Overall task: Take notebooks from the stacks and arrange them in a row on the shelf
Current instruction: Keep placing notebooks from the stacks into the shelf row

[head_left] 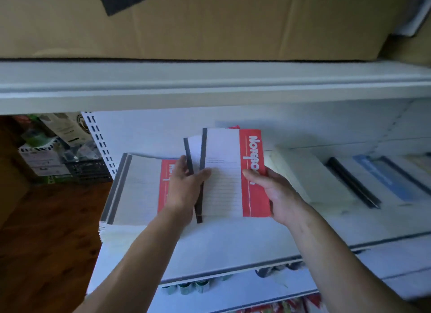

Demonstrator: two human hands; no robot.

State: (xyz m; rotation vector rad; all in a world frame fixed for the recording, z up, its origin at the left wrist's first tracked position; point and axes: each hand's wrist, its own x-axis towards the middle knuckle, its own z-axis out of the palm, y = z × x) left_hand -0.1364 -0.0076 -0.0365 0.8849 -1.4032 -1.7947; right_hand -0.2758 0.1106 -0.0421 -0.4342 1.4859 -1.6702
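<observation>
Two hands, the left hand (184, 184) and right hand (272, 191), close on a few red-and-white notebooks (224, 172) held above the shelf (233, 247). A stack (137, 189) lies flat just left of them. More notebooks lie to the right; no standing row shows yet, so most work seemingly remains.

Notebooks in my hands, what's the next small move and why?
Probably square the held notebooks together: the left hand and right hand grip them fanned apart above the shelf, beside the stack.
</observation>
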